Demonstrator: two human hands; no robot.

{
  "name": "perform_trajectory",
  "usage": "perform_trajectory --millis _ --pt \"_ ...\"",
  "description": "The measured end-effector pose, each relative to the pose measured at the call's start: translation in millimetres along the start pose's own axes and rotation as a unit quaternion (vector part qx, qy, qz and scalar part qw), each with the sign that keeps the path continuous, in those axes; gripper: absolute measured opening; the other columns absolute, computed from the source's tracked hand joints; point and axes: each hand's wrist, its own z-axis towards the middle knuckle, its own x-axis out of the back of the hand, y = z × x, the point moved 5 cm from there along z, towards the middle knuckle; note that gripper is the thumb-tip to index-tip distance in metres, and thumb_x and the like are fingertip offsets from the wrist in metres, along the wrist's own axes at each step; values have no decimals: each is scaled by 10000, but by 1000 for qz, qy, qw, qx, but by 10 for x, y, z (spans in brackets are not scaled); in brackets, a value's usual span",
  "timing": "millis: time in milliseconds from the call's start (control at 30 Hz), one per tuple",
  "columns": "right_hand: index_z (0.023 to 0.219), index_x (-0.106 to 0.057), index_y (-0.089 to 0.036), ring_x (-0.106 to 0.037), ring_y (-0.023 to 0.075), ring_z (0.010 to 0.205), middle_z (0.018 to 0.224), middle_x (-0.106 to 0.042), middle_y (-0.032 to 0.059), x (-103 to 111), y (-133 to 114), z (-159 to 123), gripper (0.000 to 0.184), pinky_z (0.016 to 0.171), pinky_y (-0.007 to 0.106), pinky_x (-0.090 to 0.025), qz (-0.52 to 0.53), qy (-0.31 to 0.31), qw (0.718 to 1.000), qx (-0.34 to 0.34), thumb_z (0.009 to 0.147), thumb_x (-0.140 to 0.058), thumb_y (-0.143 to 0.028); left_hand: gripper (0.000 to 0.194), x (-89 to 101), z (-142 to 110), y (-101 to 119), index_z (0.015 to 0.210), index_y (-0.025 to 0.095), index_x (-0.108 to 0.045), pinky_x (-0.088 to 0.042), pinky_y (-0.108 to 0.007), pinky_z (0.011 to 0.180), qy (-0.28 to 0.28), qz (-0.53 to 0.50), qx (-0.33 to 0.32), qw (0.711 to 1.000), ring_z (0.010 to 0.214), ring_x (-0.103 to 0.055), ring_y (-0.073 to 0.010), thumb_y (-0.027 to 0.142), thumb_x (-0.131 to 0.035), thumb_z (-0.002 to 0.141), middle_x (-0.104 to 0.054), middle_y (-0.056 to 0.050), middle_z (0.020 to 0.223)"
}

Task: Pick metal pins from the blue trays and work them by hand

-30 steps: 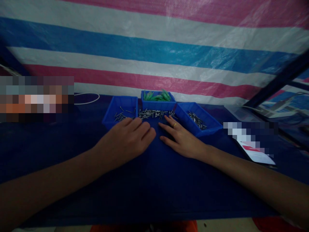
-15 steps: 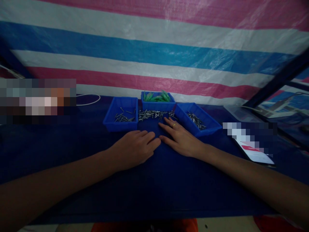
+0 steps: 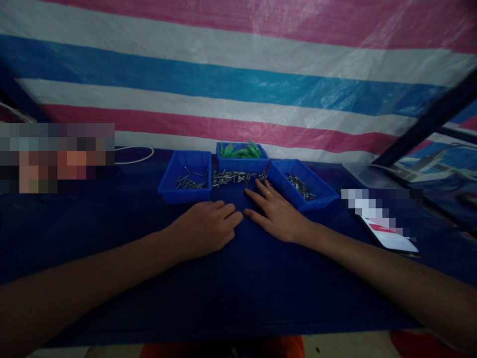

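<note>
My left hand [image 3: 208,226] rests on the dark blue table with its fingers curled in; whatever they may hold is hidden. My right hand [image 3: 280,213] lies flat, fingers spread, its fingertips close to a pile of slim metal nails or screws [image 3: 234,178]. A left blue bin [image 3: 182,195] has more of these metal pieces [image 3: 190,182] scattered inside. In the right blue bin [image 3: 318,188], beside my right hand, lies a denser heap of them [image 3: 301,187]. Behind the loose pile stands a smaller blue bin [image 3: 242,165] with green pointed pieces [image 3: 242,150].
To the right lies a phone-like flat device [image 3: 393,238] with a lit screen, partly blurred out. A white cable [image 3: 136,155] loops at the back left, near a pixelated area. Striped plastic sheeting [image 3: 238,84] hangs behind the table [image 3: 238,293].
The whole view has shifted very slightly. Both hands keep nearly the same pose, and the bins and metal pieces look unchanged.
</note>
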Motion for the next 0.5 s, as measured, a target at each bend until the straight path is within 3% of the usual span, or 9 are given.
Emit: perform_trajectory --millis 500 --pt "1389 -355 -153 -158 352 1352 1471 -225 191 3 9 5 656 1083 500 -212 -4 -12 1000 -20 885 -339 -572 126 -15 -9 -4 950 172 -550 -450 -298 662 -20 -12 3 1000 737 -540 -177 193 -456 869 -558 -29 817"
